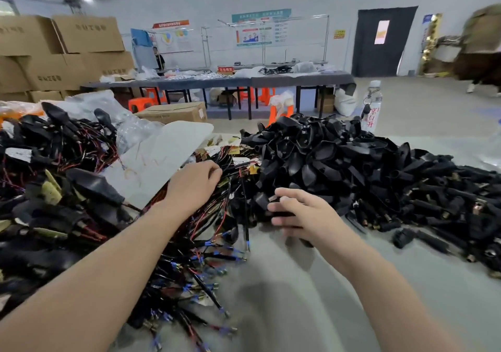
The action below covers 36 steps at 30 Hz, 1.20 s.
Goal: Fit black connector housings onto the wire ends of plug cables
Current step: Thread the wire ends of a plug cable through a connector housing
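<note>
A big heap of black connector housings (320, 156) lies right of centre on the grey table (284, 284). A tangle of plug cables (206, 257) with red and black wires and blue terminals runs down the middle. My left hand (193, 182) reaches into the far part of that tangle, fingers curled around thin wires. My right hand (303, 216) sits at the near edge of the housing heap, its fingers curled round a black housing (271, 201) with a small metal tip showing. More black plugs with brass ends (433, 205) spread to the right.
A pile of finished cables with housings (54, 189) fills the left side, beside a white board (162, 159). A water bottle (372, 105) stands behind the heap. Cardboard boxes (62, 53), long workbenches (217, 80) and orange stools stand farther back.
</note>
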Available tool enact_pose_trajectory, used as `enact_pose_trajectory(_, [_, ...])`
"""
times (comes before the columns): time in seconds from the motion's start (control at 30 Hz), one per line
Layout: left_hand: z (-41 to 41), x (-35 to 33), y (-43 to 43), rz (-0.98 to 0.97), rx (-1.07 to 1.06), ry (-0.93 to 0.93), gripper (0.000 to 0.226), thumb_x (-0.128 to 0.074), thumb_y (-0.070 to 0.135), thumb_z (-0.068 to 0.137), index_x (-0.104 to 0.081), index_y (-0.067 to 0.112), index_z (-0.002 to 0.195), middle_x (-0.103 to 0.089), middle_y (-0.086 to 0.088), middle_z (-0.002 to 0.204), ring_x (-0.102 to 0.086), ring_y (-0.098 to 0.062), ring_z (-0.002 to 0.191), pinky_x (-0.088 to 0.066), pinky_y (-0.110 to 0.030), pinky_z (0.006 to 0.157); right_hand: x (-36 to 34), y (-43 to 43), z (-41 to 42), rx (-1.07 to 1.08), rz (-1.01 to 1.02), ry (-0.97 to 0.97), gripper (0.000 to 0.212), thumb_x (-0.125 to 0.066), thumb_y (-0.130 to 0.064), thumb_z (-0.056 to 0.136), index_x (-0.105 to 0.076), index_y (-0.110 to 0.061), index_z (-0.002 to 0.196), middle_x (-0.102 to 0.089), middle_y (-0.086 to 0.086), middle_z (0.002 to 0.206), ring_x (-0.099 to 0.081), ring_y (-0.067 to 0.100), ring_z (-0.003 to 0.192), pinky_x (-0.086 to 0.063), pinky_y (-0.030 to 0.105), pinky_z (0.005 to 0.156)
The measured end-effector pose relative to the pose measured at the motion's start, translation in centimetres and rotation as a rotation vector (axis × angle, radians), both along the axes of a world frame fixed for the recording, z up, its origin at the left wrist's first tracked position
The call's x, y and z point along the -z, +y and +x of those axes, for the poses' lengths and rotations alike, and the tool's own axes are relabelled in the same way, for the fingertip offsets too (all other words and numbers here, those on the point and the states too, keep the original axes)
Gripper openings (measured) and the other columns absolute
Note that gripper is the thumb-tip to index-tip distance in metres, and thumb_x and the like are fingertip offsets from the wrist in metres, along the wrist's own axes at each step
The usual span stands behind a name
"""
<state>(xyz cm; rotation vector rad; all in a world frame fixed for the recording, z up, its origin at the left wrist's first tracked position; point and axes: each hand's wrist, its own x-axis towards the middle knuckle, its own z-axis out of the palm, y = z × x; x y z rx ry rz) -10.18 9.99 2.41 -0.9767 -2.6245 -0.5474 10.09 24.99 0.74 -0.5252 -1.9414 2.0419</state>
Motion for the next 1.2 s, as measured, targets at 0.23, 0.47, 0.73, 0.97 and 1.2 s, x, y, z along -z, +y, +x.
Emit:
enact_pose_trajectory(0.23, [-4.2,1.8,4.6,-0.509,-0.251,0.219,0.019,-0.048,0.016,0.100,-0.063,0.016,0.112,-0.067,-0.009,0.112,-0.059,-0.031,0.109,-0.046,-0.039,0.068,0.8,3.8,0.2,0.029,0.004,0.081,0.022,-0.049,-0.024,0.102,-0.067,-0.028,0.115,-0.076,-0.005,0.102,-0.072,0.014,0.088,-0.057,0.028,0.081])
enact_pose_trajectory(0.47, [-4.9,2.4,5.3,-0.269,-0.241,0.135,0.023,-0.043,0.020,0.103,-0.060,0.010,0.113,-0.065,-0.022,0.109,-0.059,-0.040,0.104,-0.045,-0.045,0.071,0.8,5.5,1.3,0.102,0.012,0.084,0.023,-0.048,-0.021,0.102,-0.068,-0.027,0.111,-0.076,-0.003,0.103,-0.069,0.010,0.083,-0.056,0.028,0.081])
enact_pose_trajectory(0.73, [1.5,-8.6,5.2,0.390,-0.028,0.217,0.034,-0.037,0.032,0.104,-0.062,0.012,0.113,-0.063,-0.008,0.088,-0.054,-0.029,0.077,-0.044,-0.040,0.069,0.1,3.9,3.1,0.127,0.116,0.010,0.024,-0.048,-0.021,0.100,-0.067,-0.030,0.112,-0.075,-0.006,0.101,-0.070,0.013,0.088,-0.055,0.031,0.086])
enact_pose_trajectory(0.97, [9.4,-15.2,5.4,1.085,0.235,-0.148,0.017,-0.046,0.026,0.101,-0.061,0.018,0.100,-0.070,0.010,0.074,-0.059,0.000,0.052,-0.050,-0.020,0.053,-1.1,2.9,6.8,0.213,0.013,0.031,0.022,-0.047,-0.023,0.103,-0.066,-0.024,0.114,-0.075,0.004,0.108,-0.068,0.016,0.084,-0.054,0.042,0.095])
enact_pose_trajectory(1.2, [16.8,-1.4,5.3,1.377,0.075,-0.868,0.018,-0.048,0.019,0.104,-0.057,0.010,0.091,-0.072,-0.009,0.094,-0.068,-0.013,0.076,-0.057,-0.024,0.071,0.9,3.0,11.7,0.314,-0.464,0.150,0.029,-0.048,-0.034,0.103,-0.065,-0.013,0.114,-0.077,0.006,0.096,-0.074,0.024,0.079,-0.062,0.036,0.071])
